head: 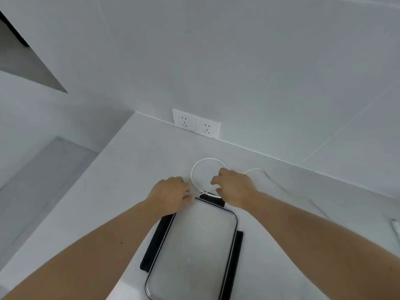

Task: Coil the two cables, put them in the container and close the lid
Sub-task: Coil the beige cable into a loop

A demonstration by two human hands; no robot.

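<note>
A white cable (195, 169) is held over the white counter (121, 169), just beyond the far end of the container (194, 245). One loop is formed between the hands. The left hand (171, 191) is closed on the cable near the container's corner. The right hand (233, 187) is curled on the cable's other side; the rest of the cable is trailed to the right.

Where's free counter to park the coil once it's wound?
Bare counter left of the left hand, up to the wall sockets. Another bare strip right of the container, under the right forearm. Crowded: beyond the container, where both hands and the white cable loop sit; its tail runs right.
</note>
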